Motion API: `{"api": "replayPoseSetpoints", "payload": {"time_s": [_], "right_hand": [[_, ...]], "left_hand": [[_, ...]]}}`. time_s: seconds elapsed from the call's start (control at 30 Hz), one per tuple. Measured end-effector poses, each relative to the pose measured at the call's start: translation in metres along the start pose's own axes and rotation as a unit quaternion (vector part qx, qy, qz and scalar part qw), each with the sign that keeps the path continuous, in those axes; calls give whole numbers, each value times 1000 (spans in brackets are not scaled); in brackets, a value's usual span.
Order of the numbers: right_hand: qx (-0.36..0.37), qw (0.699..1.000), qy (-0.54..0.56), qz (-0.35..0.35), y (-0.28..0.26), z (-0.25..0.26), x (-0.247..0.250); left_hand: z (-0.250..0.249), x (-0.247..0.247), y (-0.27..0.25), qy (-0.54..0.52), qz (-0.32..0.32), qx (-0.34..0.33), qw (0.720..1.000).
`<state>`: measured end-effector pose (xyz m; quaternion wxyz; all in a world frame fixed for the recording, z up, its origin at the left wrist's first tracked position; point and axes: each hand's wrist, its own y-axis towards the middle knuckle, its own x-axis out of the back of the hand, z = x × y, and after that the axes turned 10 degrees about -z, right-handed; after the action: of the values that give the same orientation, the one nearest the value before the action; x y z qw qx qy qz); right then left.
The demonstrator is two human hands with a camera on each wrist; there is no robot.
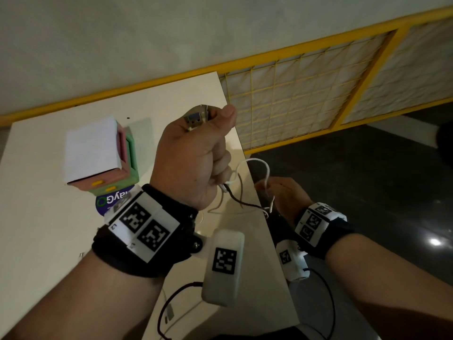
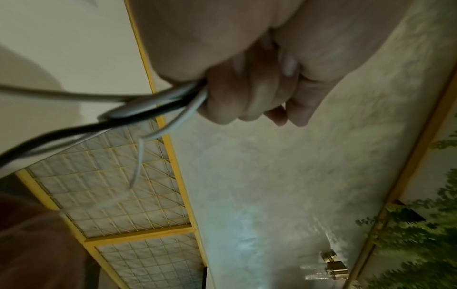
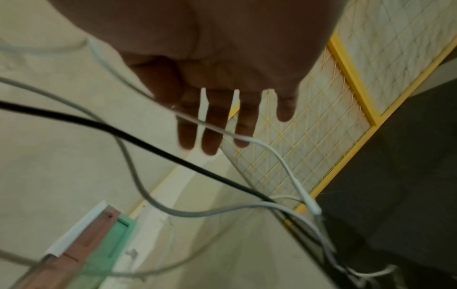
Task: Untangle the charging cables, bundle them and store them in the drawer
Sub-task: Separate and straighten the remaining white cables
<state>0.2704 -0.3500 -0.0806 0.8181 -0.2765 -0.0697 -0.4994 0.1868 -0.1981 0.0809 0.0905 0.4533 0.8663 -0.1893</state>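
My left hand (image 1: 196, 153) is raised above the table in a fist, gripping a bunch of cables (image 2: 153, 105). Their USB plugs (image 1: 195, 117) stick out at the top by the thumb. White, grey and black strands trail from the bottom of the fist toward the table's right edge. My right hand (image 1: 282, 192) hovers just past that edge with straight, spread fingers (image 3: 210, 127); a white cable (image 3: 272, 148) lies across them and ends in a white connector (image 3: 313, 205). A black cable (image 3: 148, 142) and a grey cable (image 3: 197, 214) hang below. The small drawer box (image 1: 98, 153), with pink and green drawers, stands at the table's left.
The cream table (image 1: 49, 229) ends in a right edge beside my right hand, with dark floor (image 1: 367, 180) beyond. A yellow-framed wire-grid panel (image 1: 294, 94) runs along the wall behind. A blue round label (image 1: 107, 202) peeks out beside the drawer box.
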Motion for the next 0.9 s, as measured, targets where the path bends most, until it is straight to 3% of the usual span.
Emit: {"api": "replayPoseSetpoints", "payload": {"time_s": [0.07,0.13,0.2,0.27,0.33,0.4,0.47,0.53,0.67,0.9], "right_hand": [[32,996,53,-59,-1,20,2],[146,980,110,-73,-9,53,5],[276,952,132,-27,-22,87,5],[330,933,127,73,-35,114,0],[308,929,97,181,-46,130,-12],[285,934,55,211,-50,129,-26],[262,949,-31,170,-43,118,-37],[235,957,-67,155,-37,108,-46],[101,977,-139,130,-16,74,-51],[-16,978,-199,52,15,24,-47]], "left_hand": [[0,2,2,11,0,-3,1000],[1,6,5,23,-1,-3,1000],[2,9,9,25,1,1,1000],[2,12,11,13,18,2,1000],[-3,17,11,-25,60,7,998],[-9,24,11,-69,104,28,992],[-9,29,10,-74,116,27,990],[-4,33,9,-59,84,21,995],[-2,44,7,-68,36,16,997],[2,46,3,-76,0,21,997]]}}
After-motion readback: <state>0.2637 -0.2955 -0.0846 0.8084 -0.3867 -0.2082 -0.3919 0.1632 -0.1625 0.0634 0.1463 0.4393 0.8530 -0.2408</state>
